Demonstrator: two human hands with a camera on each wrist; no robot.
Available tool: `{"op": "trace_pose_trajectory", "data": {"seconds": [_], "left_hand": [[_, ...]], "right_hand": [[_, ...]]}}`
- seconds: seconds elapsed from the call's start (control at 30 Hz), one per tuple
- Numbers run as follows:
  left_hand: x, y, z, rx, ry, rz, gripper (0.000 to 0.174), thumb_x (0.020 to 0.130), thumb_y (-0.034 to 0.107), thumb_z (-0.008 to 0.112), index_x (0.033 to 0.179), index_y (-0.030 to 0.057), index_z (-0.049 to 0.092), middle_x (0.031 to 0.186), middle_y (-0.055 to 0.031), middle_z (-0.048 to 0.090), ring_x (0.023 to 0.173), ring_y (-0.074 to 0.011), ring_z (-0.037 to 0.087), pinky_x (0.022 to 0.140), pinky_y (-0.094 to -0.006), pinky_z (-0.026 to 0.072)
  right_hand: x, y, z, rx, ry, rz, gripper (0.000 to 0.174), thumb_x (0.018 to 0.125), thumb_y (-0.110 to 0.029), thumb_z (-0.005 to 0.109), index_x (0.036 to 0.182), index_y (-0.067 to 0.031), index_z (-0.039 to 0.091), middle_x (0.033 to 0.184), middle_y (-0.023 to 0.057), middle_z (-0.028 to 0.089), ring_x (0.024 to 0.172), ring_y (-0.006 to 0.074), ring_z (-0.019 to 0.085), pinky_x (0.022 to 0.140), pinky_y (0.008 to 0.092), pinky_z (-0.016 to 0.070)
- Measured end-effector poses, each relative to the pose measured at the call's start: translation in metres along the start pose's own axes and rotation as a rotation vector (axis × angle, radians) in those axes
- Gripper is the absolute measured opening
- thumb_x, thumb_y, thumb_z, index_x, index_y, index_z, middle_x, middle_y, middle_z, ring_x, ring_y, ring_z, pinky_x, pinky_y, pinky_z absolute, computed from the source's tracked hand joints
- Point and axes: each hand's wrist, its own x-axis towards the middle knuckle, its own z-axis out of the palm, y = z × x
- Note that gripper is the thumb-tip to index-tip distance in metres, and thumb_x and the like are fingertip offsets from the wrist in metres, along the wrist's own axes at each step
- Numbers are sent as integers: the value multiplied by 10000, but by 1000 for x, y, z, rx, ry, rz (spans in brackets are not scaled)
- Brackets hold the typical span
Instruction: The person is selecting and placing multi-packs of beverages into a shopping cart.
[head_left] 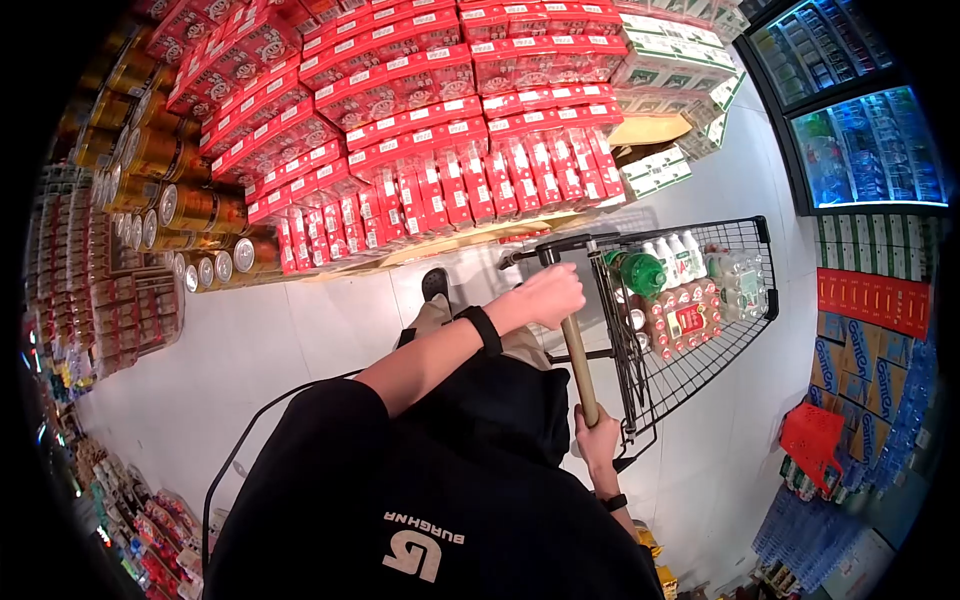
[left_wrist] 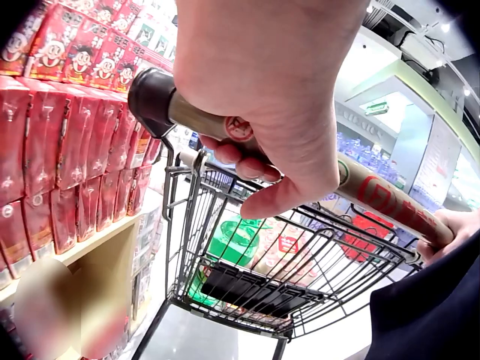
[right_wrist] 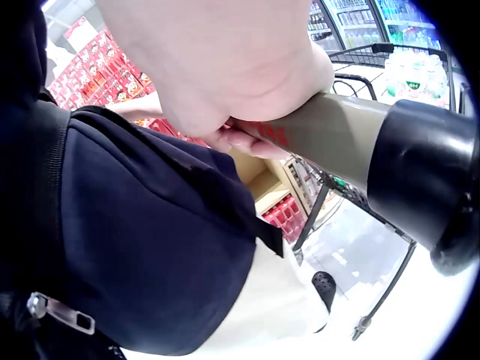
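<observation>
My left hand grips the beige handle of a black wire shopping cart, close to one black end piece. In the left wrist view its fingers curl under the bar, with the thumb on the near side. Further along the same bar, my right hand holds on near the other black end cap. Inside the cart lie a large green bottle, several white bottles, a wrapped pack of drinks with a red label, and a pack of clear bottles.
Stacked red cartons line a low wooden shelf beside the cart, with gold cans at its left end. Lit drink coolers stand on the far side. Boxes and a red crate sit along the right. Pale floor tiles lie between.
</observation>
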Motion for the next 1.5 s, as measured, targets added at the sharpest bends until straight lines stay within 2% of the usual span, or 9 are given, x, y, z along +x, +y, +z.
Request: {"op": "trace_pose_trajectory", "data": {"seconds": [0.13,0.3,0.57,0.8,0.87,0.93,1.2,1.4,1.5], "left_hand": [[7,7,-3,32,23,-73,125,544,162,709,649,116,659,654,-37,630,774,-203,642,846,-321,451],[13,21,4,75,152,-150,56,576,129,695,569,103,646,628,-39,616,751,-212,626,844,-297,429],[13,43,17,164,245,-215,31,576,108,675,557,99,652,587,-75,604,673,-227,623,823,-318,430],[8,63,40,287,286,-377,66,703,123,660,677,175,692,742,-2,659,834,-193,655,1013,-330,397],[7,65,56,312,534,-328,68,669,133,653,605,153,662,644,-37,637,715,-214,645,868,-310,427],[-4,77,67,316,393,-349,25,643,142,668,633,162,680,671,-20,655,716,-211,653,907,-321,417],[-5,135,100,235,368,-401,42,668,171,669,637,161,694,674,-19,661,718,-207,657,929,-330,389],[-5,191,119,292,401,-460,77,676,186,675,600,195,669,627,20,634,700,-165,631,788,-293,390],[0,219,130,251,408,-476,73,695,181,649,628,196,675,620,14,619,703,-177,632,835,-322,391]], "right_hand": [[10,9,-17,28,-165,-39,275,880,-308,663,877,-34,675,614,198,611,599,387,642,539,419,492],[12,16,-26,200,-212,-50,262,910,-195,662,830,45,597,500,117,438,476,154,316,447,349,352],[7,43,-20,202,-157,-91,310,892,-220,681,825,65,579,582,56,510,547,122,397,523,317,382],[-6,44,-18,149,-130,-217,308,922,-218,651,800,44,546,537,46,463,500,99,403,465,318,349],[-12,51,-23,82,-132,-230,308,927,-224,645,819,52,560,554,28,446,515,96,382,471,317,337],[-25,60,-7,60,-135,-203,321,930,-244,641,835,54,566,584,3,440,544,94,356,487,312,324],[-41,123,-18,-82,-138,-242,356,926,-272,655,824,63,594,563,52,496,529,113,388,493,328,362],[-56,169,-32,-73,-129,-418,318,919,-242,668,842,55,584,540,73,492,500,153,377,490,346,378],[-61,198,-48,-125,-181,-397,338,894,-257,702,877,74,634,581,123,593,507,163,510,527,336,445]]}}
